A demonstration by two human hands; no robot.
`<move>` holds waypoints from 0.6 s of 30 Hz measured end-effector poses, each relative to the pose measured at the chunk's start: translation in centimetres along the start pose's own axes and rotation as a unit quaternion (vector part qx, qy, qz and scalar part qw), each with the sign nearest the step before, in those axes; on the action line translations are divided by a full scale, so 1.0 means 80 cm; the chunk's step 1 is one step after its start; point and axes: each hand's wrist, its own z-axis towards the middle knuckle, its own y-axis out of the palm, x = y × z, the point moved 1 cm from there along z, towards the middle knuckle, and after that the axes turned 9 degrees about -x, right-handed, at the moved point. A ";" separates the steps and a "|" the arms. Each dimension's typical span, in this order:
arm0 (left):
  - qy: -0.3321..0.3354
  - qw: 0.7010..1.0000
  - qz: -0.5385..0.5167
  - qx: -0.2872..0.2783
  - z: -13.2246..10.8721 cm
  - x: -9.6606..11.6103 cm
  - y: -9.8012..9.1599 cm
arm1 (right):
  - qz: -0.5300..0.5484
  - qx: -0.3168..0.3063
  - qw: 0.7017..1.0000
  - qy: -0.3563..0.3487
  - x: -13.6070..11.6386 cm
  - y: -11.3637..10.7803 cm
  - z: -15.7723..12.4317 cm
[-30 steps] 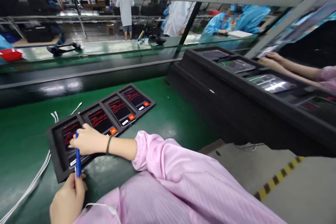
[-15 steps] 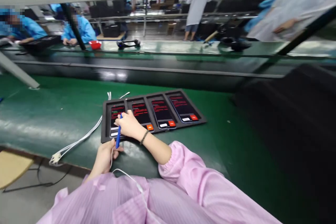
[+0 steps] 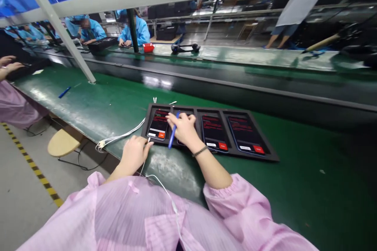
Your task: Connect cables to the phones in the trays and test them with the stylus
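A black tray (image 3: 259, 125) holds several smartphones in separate compartments, their dark screens showing red text. My right hand (image 3: 185, 128) is closed on a blue pen (image 3: 173, 133) and hovers over the second phone from the left, mostly covering it. At the tray's front left corner my left hand (image 3: 136, 152) pinches a white cable (image 3: 143, 168). Its plug is at the lower edge of the leftmost phone (image 3: 159, 123); whether it is inserted, I cannot tell. That phone shows a white and a red button, as do the two phones on the right.
Bundled white cables (image 3: 125, 136) lie left of the tray on the green table (image 3: 118, 94). A second blue pen (image 3: 64, 92) is farther left. A metal post (image 3: 70, 51) rises from the table. Beyond the low partition are a red container (image 3: 148, 47) and co-workers in blue.
The view has swung left, bringing in a second pen and a co-worker's hands. My right hand has lifted from the leftmost phone to the second, uncovering the first screen, which shows a red button.
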 end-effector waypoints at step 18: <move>0.593 0.783 -0.113 -0.149 -0.035 0.043 -0.090 | 0.016 0.252 0.961 -0.114 -0.044 0.027 -0.077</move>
